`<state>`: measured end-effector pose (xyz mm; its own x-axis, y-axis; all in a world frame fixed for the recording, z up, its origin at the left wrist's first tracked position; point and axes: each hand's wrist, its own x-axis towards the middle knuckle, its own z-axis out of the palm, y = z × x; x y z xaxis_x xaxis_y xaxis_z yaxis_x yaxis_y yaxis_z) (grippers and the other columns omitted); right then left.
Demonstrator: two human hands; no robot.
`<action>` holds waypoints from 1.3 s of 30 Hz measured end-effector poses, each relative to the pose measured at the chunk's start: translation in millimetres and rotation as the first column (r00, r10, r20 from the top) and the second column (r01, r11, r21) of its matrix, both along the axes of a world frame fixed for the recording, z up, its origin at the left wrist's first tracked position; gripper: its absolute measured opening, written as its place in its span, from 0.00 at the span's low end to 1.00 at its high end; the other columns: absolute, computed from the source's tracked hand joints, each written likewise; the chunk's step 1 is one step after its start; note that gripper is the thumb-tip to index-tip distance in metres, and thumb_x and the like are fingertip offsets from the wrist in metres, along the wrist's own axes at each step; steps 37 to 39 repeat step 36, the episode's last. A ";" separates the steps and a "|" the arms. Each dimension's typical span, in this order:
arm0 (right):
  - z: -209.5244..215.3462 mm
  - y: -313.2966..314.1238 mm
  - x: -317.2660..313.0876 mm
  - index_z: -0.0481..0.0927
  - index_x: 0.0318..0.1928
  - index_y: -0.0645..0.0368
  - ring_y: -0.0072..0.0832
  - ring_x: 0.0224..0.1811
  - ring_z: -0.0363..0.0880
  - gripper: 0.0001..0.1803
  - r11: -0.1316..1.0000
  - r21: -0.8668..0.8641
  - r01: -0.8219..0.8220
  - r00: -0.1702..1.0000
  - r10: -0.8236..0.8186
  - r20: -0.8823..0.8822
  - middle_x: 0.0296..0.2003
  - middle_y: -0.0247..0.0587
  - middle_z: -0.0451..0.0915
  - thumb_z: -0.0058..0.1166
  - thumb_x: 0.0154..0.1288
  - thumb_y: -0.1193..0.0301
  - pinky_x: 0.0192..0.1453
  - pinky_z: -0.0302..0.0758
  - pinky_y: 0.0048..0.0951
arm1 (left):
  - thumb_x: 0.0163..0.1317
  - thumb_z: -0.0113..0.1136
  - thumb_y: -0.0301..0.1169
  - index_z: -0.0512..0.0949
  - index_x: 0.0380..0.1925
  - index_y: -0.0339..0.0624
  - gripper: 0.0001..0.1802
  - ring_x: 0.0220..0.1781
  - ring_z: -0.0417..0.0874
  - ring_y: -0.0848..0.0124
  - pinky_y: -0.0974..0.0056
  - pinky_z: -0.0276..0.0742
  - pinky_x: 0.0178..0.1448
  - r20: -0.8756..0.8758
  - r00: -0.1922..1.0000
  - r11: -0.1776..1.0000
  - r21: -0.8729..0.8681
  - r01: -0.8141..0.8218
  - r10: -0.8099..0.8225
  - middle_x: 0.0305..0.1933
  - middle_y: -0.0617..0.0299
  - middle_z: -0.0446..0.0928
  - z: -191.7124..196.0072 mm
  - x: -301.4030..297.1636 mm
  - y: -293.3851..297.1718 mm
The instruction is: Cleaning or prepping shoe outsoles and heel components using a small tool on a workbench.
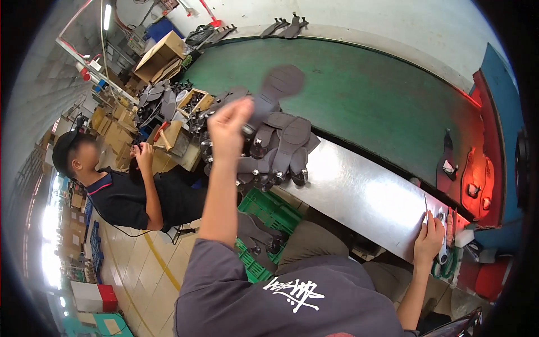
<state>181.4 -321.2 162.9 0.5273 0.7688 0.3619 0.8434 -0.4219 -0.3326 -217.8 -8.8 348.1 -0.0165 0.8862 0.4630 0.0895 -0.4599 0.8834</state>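
Observation:
My left hand [229, 121] is raised over the bench with its fingers closed on a dark grey shoe sole [283, 83], which is smeared by motion. Just beneath it lies a pile of similar soles [292, 135] with metal-tipped straps. Over the right end of the bench, my right hand [429, 238] is closed around a thin, pointed metal tool [425, 203] that points up. Beside that hand lie several hand tools [443, 253].
Behind the shiny metal bench [359, 194] runs a green conveyor belt [348, 90]. A red-lit housing [489, 140] with soles inside stands at right. Green crates [275, 209] holding more soles sit below the bench. A co-worker [120, 188] in black sits at left, near cartons.

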 end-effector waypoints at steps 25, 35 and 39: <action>-1.1 5.7 -38.2 0.83 0.43 0.60 0.31 0.25 0.76 0.13 0.878 0.475 0.049 0.896 0.171 -0.409 0.25 0.41 0.77 0.54 0.57 0.82 0.29 0.72 0.29 | 0.64 0.59 0.28 0.82 0.40 0.36 0.09 0.36 0.73 0.80 0.74 0.69 0.41 -0.430 0.865 0.962 -0.033 0.272 -0.260 0.36 0.67 0.79 -11.0 152.8 12.9; -16.7 -5.4 -37.0 0.81 0.46 0.54 0.38 0.31 0.78 0.13 0.838 0.544 0.045 0.875 0.230 -0.426 0.28 0.40 0.77 0.53 0.61 0.75 0.35 0.75 0.34 | 0.59 0.65 0.37 0.84 0.29 0.37 0.12 0.24 0.77 0.79 0.70 0.72 0.29 -0.299 0.128 0.323 -0.907 0.270 -0.946 0.22 0.66 0.80 -199.1 35.0 -135.4; -17.0 -4.3 -44.9 0.82 0.46 0.54 0.37 0.31 0.79 0.14 0.834 0.552 0.002 0.865 0.275 -0.419 0.28 0.40 0.77 0.54 0.59 0.77 0.35 0.75 0.32 | 0.59 0.65 0.37 0.84 0.29 0.37 0.12 0.24 0.77 0.79 0.70 0.72 0.29 -0.290 0.137 0.316 -0.915 0.252 -0.947 0.22 0.66 0.80 -200.5 25.0 -141.9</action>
